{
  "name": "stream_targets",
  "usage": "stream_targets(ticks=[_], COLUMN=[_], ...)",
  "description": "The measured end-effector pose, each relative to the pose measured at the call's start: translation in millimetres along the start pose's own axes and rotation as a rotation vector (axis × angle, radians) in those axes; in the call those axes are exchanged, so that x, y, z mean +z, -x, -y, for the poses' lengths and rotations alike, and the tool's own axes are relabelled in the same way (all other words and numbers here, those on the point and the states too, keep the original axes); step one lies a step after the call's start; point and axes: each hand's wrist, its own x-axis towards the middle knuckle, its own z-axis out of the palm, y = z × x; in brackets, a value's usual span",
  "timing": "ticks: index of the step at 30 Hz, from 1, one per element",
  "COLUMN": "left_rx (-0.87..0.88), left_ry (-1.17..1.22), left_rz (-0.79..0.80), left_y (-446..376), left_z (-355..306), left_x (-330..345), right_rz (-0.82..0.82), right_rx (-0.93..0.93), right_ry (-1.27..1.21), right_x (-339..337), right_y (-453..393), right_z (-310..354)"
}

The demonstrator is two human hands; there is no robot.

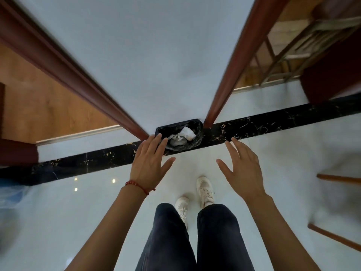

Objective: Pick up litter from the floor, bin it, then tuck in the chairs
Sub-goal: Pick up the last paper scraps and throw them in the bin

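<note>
A small bin (197, 142) lined with a black bag stands on the floor against the pale wall. Crumpled white paper (184, 134) lies inside it. My left hand (149, 163), with a red bead bracelet at the wrist, hovers flat with straight fingers, its fingertips over the bin's left rim. My right hand (243, 167) is spread open to the right of the bin, holding nothing. Wooden chair legs (336, 179) show at the right edge.
A black marble strip (273, 125) runs across the glossy white floor (97, 222) in front of the bin. Red-brown door frames (234, 75) flank the wall section. A metal rack (289, 55) stands in the room at upper right. My feet in white shoes (204, 189) stand below.
</note>
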Motion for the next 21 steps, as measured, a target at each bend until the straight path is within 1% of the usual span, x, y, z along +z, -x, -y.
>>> stream_targets(ticks=[4, 8, 16, 21], left_rx=[0.129, 0.264, 0.546, 0.719], left_ry=[0.011, -0.022, -0.089, -0.13], left_rz=[-0.015, 0.047, 0.136, 0.164], left_y=[16.7, 28.6, 43.1, 73.3], left_z=[-35.6, -72.8, -163.5, -241.5], left_x=[-28.1, -38.8, -40.5, -28.8], right_rz=[-0.077, -0.165, -0.292, -0.398], right_rx=[0.128, 0.283, 0.609, 0.766], right_ry=[-0.032, -0.05, -0.041, -0.048], right_x=[-31.9, -58.6, -93.3, -112.5], right_y=[50.1, 105.9, 221.2, 309.4], right_z=[-4.8, -16.1, -58.6, -86.6])
